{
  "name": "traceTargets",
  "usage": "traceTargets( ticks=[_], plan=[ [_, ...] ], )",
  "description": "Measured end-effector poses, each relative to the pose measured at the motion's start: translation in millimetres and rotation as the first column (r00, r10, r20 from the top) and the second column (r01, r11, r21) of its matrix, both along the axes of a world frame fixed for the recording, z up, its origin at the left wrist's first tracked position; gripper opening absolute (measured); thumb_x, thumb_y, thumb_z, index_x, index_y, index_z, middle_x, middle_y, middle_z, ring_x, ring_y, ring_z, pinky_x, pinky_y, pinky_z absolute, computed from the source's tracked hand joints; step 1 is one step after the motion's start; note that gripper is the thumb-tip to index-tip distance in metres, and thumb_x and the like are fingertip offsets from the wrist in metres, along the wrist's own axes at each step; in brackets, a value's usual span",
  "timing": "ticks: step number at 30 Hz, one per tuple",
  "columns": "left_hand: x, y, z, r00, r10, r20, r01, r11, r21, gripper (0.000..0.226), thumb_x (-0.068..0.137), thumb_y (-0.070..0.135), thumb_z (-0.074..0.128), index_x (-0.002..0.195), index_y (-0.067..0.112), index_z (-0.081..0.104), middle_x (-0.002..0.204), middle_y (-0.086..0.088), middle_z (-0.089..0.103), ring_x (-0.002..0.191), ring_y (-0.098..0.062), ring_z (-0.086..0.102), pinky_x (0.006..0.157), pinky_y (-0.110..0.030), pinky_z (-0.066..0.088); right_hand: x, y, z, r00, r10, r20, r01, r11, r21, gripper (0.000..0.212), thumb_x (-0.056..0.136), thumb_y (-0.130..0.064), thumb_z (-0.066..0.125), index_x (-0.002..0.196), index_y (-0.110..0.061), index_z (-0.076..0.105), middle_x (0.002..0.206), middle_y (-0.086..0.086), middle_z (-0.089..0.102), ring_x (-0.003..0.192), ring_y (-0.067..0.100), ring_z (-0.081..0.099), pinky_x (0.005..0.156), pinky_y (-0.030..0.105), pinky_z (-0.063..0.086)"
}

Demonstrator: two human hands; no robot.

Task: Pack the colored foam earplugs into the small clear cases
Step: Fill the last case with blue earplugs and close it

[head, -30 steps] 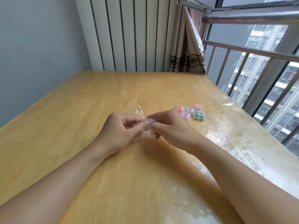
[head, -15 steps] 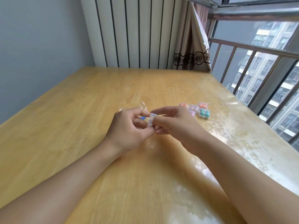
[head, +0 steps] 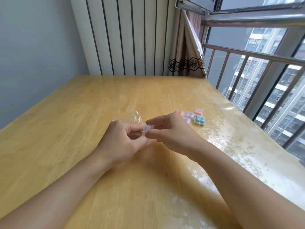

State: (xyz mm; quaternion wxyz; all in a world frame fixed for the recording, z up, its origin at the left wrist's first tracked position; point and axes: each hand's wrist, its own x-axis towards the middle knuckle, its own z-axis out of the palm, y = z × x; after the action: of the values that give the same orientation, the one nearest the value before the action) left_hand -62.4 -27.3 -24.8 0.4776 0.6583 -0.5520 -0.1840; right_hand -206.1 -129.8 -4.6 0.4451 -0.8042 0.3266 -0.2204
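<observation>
Your two hands meet above the middle of the wooden bench (head: 69,146). Your left hand (head: 122,142) and your right hand (head: 171,133) both pinch one small clear case (head: 147,128) between thumb and fingertips, so the case is off the bench, between the hands. What is inside it, I cannot tell. Just behind your left hand a crumpled clear plastic bag (head: 133,119) lies on the bench. Beyond your right hand a group of filled cases rests together: a teal case (head: 199,120), an orange case (head: 198,111), a pink case (head: 189,115), and others partly hidden by your fingers.
</observation>
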Motion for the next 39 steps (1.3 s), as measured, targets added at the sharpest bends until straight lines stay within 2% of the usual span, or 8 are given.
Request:
traceTargets(
  ticks=[5,16,23,27,30,33,37,39],
  plan=[
    [-1,-2,-4,0.979,0.111,0.174,-0.095,0.991,-0.095,0.014,0.080,0.021,0.079,0.072,0.033,0.078,0.061,-0.001,0.072,0.055,-0.003,0.055,0.058,-0.025,0.052,0,1,-1,1.000,0.004,0.014,-0.003,1.000,-0.027,0.044,0.084,-0.022,0.080,0.125,-0.010,0.070,0.103,0.001,0.076,0.085,0.026,0.076,0.079,0.050,0.062],
    [-3,-2,-4,0.960,0.148,0.237,-0.127,0.987,-0.102,0.020,0.069,0.039,0.075,0.083,0.025,0.080,0.061,0.009,0.073,0.062,-0.012,0.071,0.068,-0.036,0.059,5,8,-3,0.989,-0.145,0.018,0.146,0.985,-0.097,0.050,0.075,-0.025,0.083,0.123,-0.012,0.072,0.093,0.001,0.076,0.071,0.012,0.069,0.075,0.033,0.060],
    [-6,-5,-7,0.945,0.190,0.267,-0.158,0.978,-0.136,0.017,0.069,0.037,0.070,0.071,0.022,0.075,0.050,0.010,0.066,0.052,-0.007,0.063,0.059,-0.023,0.050,11,17,-3,0.982,-0.187,0.022,0.188,0.978,-0.092,0.052,0.071,-0.027,0.082,0.120,-0.012,0.072,0.091,-0.005,0.074,0.074,0.000,0.068,0.057,0.012,0.050],
    [-8,-6,-8,0.887,0.226,0.404,-0.165,0.970,-0.179,0.019,0.068,0.036,0.068,0.066,0.017,0.070,0.050,0.006,0.061,0.049,-0.014,0.056,0.049,-0.031,0.046,27,25,-6,0.965,-0.259,0.048,0.263,0.956,-0.128,0.022,0.068,-0.021,0.073,0.086,-0.009,0.072,0.070,-0.002,0.069,0.063,0.008,0.063,0.047,0.022,0.049],
    [-8,-6,-9,0.838,0.270,0.475,-0.213,0.962,-0.172,0.020,0.066,0.035,0.061,0.070,0.016,0.069,0.053,0.002,0.062,0.053,-0.024,0.057,0.048,-0.036,0.047,40,31,-10,0.954,-0.298,0.043,0.299,0.924,-0.239,0.021,0.063,-0.016,0.056,0.066,0.004,0.057,0.056,0.009,0.046,0.057,0.018,0.038,0.048,0.039,0.036],
    [-11,-6,-9,0.819,0.278,0.502,-0.240,0.961,-0.141,0.026,0.065,0.035,0.060,0.078,0.016,0.071,0.060,-0.003,0.067,0.060,-0.032,0.061,0.054,-0.038,0.051,44,34,-10,0.956,-0.291,0.039,0.291,0.924,-0.249,0.012,0.063,-0.015,0.051,0.056,-0.008,0.047,0.056,0.001,0.036,0.056,0.018,0.029,0.047,0.027,0.025],
    [-13,-4,-6,0.791,0.256,0.556,-0.241,0.965,-0.102,0.023,0.069,0.031,0.067,0.087,0.017,0.071,0.062,-0.006,0.067,0.064,-0.035,0.060,0.057,-0.036,0.049,39,28,-11,0.972,-0.233,0.027,0.233,0.941,-0.247,0.033,0.066,-0.022,0.049,0.085,-0.009,0.072,0.072,-0.002,0.057,0.068,0.014,0.049,0.049,0.013,0.029],
    [-14,-3,-5,0.773,0.257,0.580,-0.254,0.963,-0.089,0.014,0.072,0.030,0.066,0.076,0.017,0.065,0.060,-0.007,0.063,0.060,-0.034,0.053,0.053,-0.033,0.040,37,29,-11,0.976,-0.217,0.008,0.211,0.939,-0.272,0.002,0.074,-0.016,0.055,0.073,-0.017,0.057,0.069,-0.005,0.049,0.065,0.013,0.042,0.045,0.010,0.031]
  ],
)
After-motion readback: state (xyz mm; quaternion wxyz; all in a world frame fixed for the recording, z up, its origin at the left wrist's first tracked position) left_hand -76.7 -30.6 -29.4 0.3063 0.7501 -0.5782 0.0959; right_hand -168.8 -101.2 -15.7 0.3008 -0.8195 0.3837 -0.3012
